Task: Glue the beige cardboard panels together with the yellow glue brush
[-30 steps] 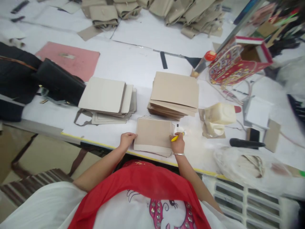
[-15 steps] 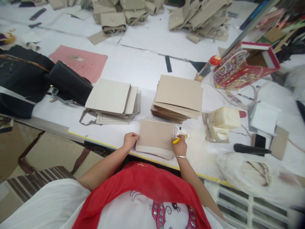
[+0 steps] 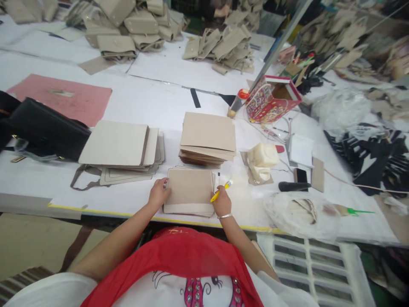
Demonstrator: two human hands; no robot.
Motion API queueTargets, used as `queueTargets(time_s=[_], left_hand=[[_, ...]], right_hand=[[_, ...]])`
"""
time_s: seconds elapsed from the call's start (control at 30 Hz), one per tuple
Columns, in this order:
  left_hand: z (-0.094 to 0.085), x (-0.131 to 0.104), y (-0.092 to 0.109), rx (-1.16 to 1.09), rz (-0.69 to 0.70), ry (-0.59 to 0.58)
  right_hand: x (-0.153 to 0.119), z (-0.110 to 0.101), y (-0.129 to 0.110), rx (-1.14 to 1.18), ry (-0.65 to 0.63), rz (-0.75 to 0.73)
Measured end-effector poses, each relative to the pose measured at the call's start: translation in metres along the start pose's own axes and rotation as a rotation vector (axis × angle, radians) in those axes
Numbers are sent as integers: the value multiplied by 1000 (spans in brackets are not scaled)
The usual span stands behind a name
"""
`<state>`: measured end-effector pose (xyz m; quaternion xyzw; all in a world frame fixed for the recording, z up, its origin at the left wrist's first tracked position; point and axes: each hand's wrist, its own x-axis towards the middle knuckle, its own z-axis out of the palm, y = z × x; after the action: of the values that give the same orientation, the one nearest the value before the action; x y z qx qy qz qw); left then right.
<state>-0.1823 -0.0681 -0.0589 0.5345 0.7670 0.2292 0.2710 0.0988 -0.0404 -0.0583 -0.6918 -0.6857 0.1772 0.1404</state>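
Beige panels [image 3: 190, 187] lay piled on the table [image 3: 150, 98], the left hand [image 3: 159, 194] touching their left edge, its grip unclear to me, the right hand [image 3: 223, 202] clasping a yellow tool [image 3: 215, 197] by their right.

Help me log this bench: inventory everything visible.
Table: one, white, beneath
Rectangular panel stack: one, beige, front centre
Thick panel stack: one, tan, behind it
Rectangular board stack: one, cream, left
Glossy boxy bag: one, black, left
Flat sheet: one, pink, rear left
Patterned paper bag: one, red, rear right
Plastic jug: one, yellowish, right
Folded flexible pieces: many, taupe, back
Slim tool: one, yellow, right hand
Left hand: one, bare, beige stack's left edge
Right hand: one, bare, stack's right edge
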Motion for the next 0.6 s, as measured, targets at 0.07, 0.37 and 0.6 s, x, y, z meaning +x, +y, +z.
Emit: queueTargets(time_s=[0.07,0.37,0.6], left_hand=[[-2,8,5,27,17,-14],[14,-9,35,331,522,-61],[37,-26,31,470,661,-207]], right_hand=[[-5,-3,-1,-6,-47,25],[-6,-54,-26,148,62,-59],[39,-33,-103,896,-266,161]])
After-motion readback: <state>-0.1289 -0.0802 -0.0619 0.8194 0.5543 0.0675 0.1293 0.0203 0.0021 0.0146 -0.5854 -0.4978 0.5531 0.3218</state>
